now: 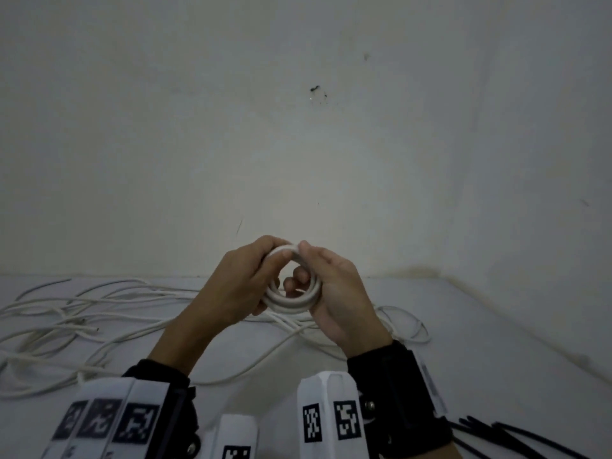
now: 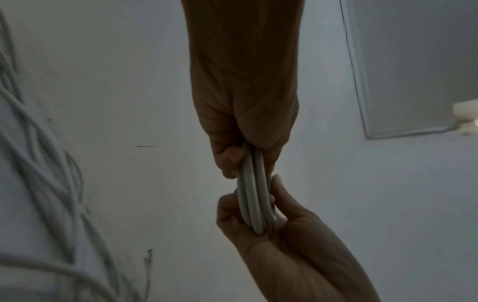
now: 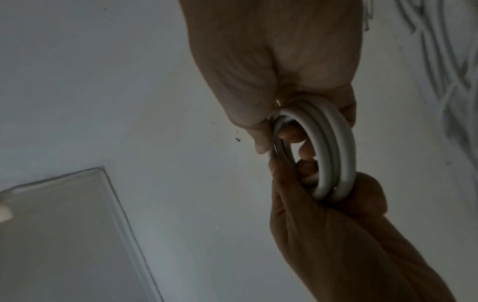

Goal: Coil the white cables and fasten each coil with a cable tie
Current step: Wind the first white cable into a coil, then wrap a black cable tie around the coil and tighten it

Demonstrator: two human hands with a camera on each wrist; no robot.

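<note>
A small coil of white cable [image 1: 291,294], about three turns, is held in the air above the table between both hands. My left hand [image 1: 261,276] grips its left side with curled fingers. My right hand [image 1: 319,276] grips the right side, thumb on top and fingers through the ring. The left wrist view shows the coil [image 2: 252,194] edge-on between the left hand [image 2: 230,159] and the right hand [image 2: 284,235]. The right wrist view shows the coil [image 3: 333,151] with the right hand [image 3: 258,122] above and the left hand [image 3: 310,214] below. Black cable ties [image 1: 496,438] lie at the bottom right.
Several loose white cables [image 1: 82,313] sprawl tangled over the white table [image 1: 496,326], left and behind the hands; they also show as cables [image 2: 38,163] and cables [image 3: 444,81]. A pale wall [image 1: 298,127] stands right behind the table. Wrist camera mounts fill the bottom edge.
</note>
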